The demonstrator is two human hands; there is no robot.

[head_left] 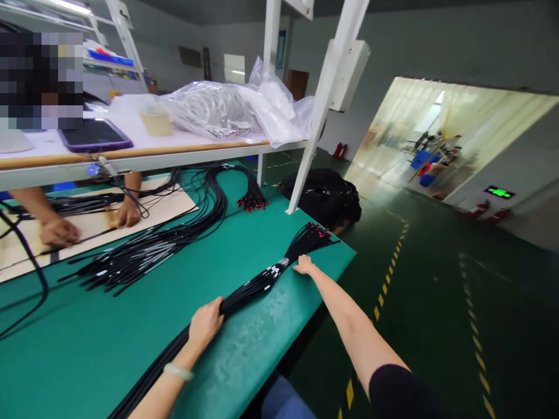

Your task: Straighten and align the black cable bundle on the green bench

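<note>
A long bundle of thin black cables [257,285] with red tips lies diagonally across the green table [131,337]. My left hand [205,323] is closed around the bundle near its middle. My right hand [304,265] rests on the table by the bundle's far part, fingers touching the cables where they fan out into red tips [317,233]. Small white tags sit on the cables between my hands.
A second spread of black cables [144,250] lies further left. A co-worker's hands [59,230] press on a cardboard sheet [100,218]. A shelf [131,152] above holds a phone, a cup and plastic bags. The table edge and floor are at right.
</note>
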